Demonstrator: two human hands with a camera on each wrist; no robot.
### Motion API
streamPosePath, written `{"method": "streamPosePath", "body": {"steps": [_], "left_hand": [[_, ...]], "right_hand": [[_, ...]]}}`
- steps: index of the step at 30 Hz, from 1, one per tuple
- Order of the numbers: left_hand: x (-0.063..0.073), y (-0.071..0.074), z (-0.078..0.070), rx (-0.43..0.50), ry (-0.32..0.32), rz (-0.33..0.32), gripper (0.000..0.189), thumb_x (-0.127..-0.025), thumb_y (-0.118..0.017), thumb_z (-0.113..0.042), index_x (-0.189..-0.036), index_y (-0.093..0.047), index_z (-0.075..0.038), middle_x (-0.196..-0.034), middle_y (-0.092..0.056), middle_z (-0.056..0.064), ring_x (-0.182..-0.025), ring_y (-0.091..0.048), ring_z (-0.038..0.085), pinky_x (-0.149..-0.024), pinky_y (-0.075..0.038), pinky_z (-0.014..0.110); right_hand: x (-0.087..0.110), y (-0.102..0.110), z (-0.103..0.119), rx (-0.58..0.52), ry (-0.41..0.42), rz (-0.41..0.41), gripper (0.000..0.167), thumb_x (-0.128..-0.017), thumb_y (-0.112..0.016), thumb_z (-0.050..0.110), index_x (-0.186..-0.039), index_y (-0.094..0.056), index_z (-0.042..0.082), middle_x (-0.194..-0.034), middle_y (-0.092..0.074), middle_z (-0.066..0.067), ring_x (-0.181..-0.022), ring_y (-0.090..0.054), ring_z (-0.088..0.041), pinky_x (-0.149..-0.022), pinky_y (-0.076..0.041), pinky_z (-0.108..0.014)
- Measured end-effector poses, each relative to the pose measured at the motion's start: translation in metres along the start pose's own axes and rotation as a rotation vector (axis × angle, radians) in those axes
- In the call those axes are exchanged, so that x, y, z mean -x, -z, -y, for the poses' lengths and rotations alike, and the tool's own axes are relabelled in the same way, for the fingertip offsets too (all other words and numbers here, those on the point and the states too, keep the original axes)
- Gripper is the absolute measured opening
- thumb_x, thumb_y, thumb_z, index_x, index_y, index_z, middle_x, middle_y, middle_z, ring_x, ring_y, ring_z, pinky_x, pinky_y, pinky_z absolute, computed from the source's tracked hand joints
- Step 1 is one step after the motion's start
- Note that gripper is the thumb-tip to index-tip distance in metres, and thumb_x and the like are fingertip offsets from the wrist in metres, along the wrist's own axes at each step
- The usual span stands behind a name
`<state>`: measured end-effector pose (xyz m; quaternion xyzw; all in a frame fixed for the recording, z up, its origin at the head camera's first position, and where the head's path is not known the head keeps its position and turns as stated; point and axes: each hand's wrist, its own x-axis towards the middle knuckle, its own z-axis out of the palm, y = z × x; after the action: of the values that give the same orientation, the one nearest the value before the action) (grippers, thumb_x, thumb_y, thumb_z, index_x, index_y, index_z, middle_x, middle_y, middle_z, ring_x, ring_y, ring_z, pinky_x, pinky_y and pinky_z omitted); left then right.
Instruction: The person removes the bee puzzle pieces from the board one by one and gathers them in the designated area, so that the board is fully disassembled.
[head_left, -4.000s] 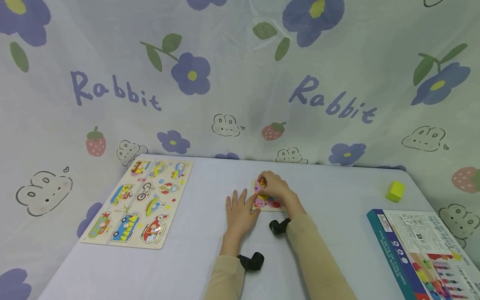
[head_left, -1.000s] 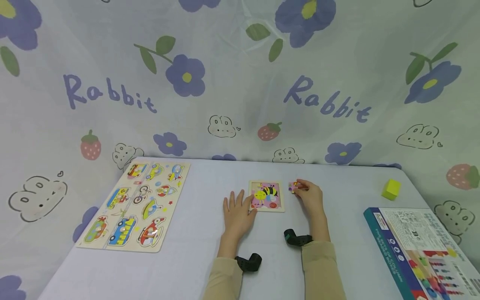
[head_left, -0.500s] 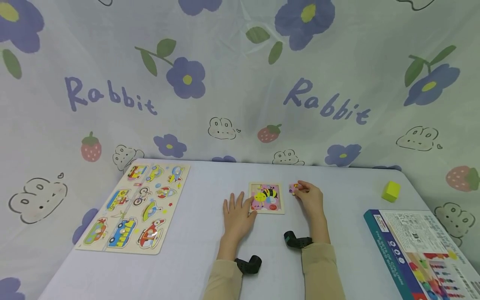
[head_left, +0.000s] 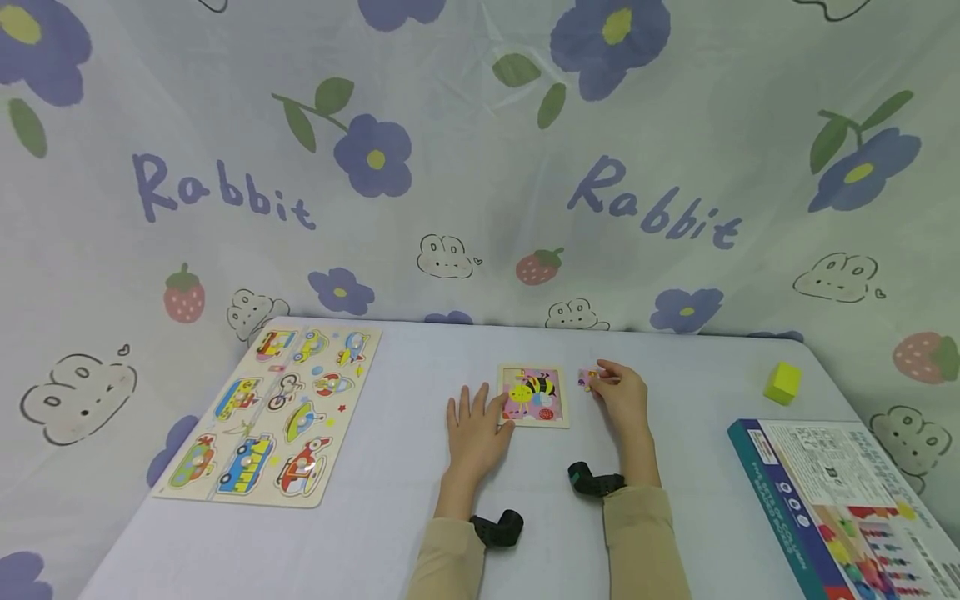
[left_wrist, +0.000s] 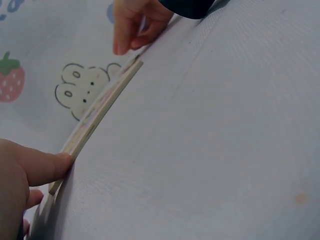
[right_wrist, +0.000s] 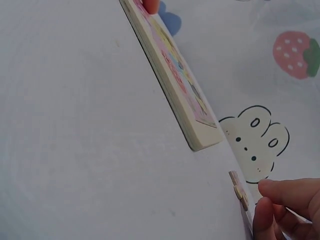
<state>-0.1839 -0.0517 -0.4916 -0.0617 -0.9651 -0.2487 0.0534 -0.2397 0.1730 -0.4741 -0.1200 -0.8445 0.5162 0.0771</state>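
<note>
In the head view, a small square bee puzzle [head_left: 534, 421] in a pale wooden frame lies on the white table. My left hand [head_left: 476, 433] lies spread at its left side, thumb and forefinger touching the frame. The left wrist view shows one fingertip [left_wrist: 64, 160] on the frame's edge. To the right of the puzzle, my right hand [head_left: 624, 396] pinches a small purple puzzle piece [head_left: 585, 378] by its right side, low at the tabletop. The right wrist view shows that piece [right_wrist: 238, 191] apart from the frame's corner; its far side is partly hidden.
A large wooden vehicle peg puzzle [head_left: 341, 425] lies at the left. On the right are a yellow-green block [head_left: 783, 383] and a teal-edged bead toy box [head_left: 855, 492]. A patterned curtain [head_left: 480, 200] hangs behind the table.
Four seconds ago my right hand was over the bee puzzle; it has since moved right, to the loose piece. Over the last second both hands stay nearly still.
</note>
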Motion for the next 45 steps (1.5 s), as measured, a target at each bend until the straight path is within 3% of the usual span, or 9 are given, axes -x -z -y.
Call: {"method": "streamPosePath", "body": {"steps": [11, 25, 34, 45], "left_hand": [[-0.002, -0.001, -0.001, 0.017, 0.0, 0.015, 0.05, -0.088, -0.054, -0.037, -0.135, -0.048, -0.02, -0.147, -0.032, 0.012, -0.139, -0.013, 0.039, -0.109, -0.001, 0.057], [0.001, 0.001, -0.001, 0.033, -0.051, 0.023, 0.045, -0.088, -0.053, -0.038, -0.131, -0.054, -0.024, -0.147, -0.033, 0.012, -0.139, -0.013, 0.039, -0.109, -0.002, 0.056], [0.001, 0.0, -0.001, 0.011, -0.056, 0.029, 0.043, -0.089, -0.052, -0.038, -0.13, -0.056, -0.024, -0.146, -0.035, 0.012, -0.138, -0.015, 0.038, -0.109, -0.003, 0.056], [0.001, 0.0, 0.0, -0.002, -0.061, 0.037, 0.043, -0.089, -0.051, -0.038, -0.13, -0.056, -0.024, -0.145, -0.035, 0.012, -0.138, -0.016, 0.037, -0.109, -0.004, 0.056]], "right_hand": [[-0.001, -0.01, 0.004, -0.01, 0.03, 0.041, 0.034, -0.086, -0.062, 0.009, -0.119, -0.061, 0.002, -0.099, -0.059, -0.014, -0.081, -0.054, -0.018, -0.06, -0.047, -0.013], [0.007, -0.029, 0.021, 0.024, 0.067, 0.163, 0.033, -0.086, -0.063, 0.012, -0.119, -0.062, 0.007, -0.104, -0.059, -0.011, -0.093, -0.053, -0.022, -0.071, -0.046, -0.024], [0.011, -0.038, 0.027, 0.031, 0.126, 0.179, 0.032, -0.084, -0.065, 0.007, -0.116, -0.063, 0.006, -0.102, -0.06, -0.013, -0.093, -0.055, -0.023, -0.082, -0.048, -0.035], [0.014, -0.045, 0.031, 0.051, 0.188, 0.197, 0.031, -0.084, -0.065, 0.007, -0.115, -0.065, 0.006, -0.099, -0.061, -0.011, -0.091, -0.057, -0.023, -0.079, -0.051, -0.034]]}}
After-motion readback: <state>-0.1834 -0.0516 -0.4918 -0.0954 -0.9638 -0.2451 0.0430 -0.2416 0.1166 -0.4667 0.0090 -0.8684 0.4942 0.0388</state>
